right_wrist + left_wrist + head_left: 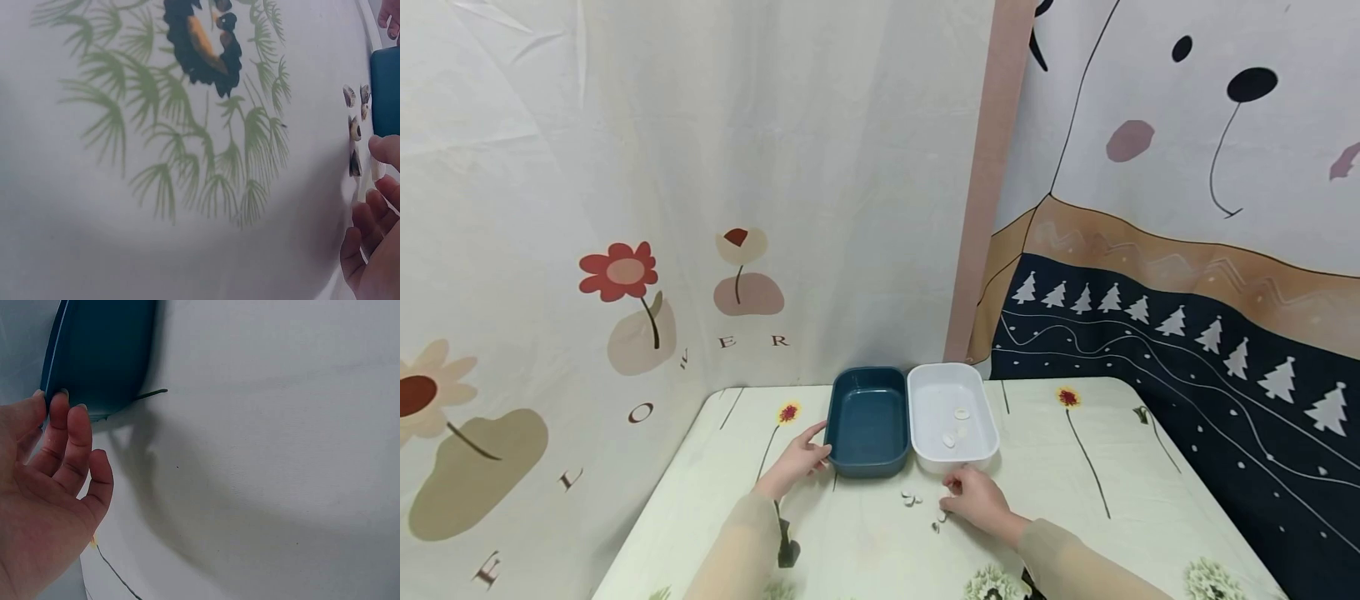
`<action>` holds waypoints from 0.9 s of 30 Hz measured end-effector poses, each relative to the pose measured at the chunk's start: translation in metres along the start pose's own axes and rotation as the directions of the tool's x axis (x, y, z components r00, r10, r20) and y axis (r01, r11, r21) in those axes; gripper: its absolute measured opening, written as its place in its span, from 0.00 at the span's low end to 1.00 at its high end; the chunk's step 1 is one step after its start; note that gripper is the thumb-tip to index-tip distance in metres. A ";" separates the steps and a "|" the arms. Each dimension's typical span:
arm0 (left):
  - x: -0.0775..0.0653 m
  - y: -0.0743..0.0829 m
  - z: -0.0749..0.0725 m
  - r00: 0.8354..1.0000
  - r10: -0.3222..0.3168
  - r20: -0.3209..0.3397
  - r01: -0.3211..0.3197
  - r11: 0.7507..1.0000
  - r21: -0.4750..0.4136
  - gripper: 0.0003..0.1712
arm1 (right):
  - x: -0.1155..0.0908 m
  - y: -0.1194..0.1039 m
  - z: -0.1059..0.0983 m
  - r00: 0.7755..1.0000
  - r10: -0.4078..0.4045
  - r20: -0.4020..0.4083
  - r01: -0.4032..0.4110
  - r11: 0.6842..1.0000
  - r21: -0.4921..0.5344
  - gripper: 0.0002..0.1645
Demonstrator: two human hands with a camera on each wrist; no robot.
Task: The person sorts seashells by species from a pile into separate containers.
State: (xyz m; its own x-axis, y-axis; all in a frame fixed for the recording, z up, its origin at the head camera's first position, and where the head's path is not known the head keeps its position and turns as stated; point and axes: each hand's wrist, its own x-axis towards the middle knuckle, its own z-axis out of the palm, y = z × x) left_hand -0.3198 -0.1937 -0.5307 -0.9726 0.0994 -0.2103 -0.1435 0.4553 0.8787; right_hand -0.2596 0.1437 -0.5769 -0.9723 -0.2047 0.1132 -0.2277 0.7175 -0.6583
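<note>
A dark teal plastic tub (867,421) stands at the far side of the table, beside a white tub (953,408) with a few pale shells (961,413) inside. My left hand (799,460) pinches the teal tub's left rim, thumb on one side and fingertips on the other in the left wrist view. In front of the white tub, my right hand (977,498) holds a small whitish shell (377,169) between thumb and index finger. Several small grey-brown shells (355,128) lie on the cloth close to those fingertips.
Pale cloth printed with flowers covers the table (865,542). A white curtain (850,208) hangs behind the tubs, and a dark cloth with printed trees (1150,350) hangs along the right side.
</note>
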 end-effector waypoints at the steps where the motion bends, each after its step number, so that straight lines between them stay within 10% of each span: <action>1: 0.000 0.000 0.000 1.000 0.000 0.001 0.000 1.000 0.002 0.32 | 0.000 0.000 0.000 1.000 0.000 0.000 0.000 1.000 -0.005 0.13; 27: 0.001 -0.001 0.000 1.000 0.004 -0.014 -0.004 1.000 0.029 0.33 | -0.011 -0.020 -0.036 0.986 -0.150 0.072 0.147 0.988 0.052 0.16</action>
State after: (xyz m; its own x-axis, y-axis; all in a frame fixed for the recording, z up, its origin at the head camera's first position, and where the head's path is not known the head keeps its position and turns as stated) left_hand -0.3207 -0.1940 -0.5315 -0.9757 0.0885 -0.2005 -0.1346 0.4802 0.8668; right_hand -0.2460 0.1559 -0.5380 -0.9206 -0.3574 0.1572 -0.3648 0.6437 -0.6727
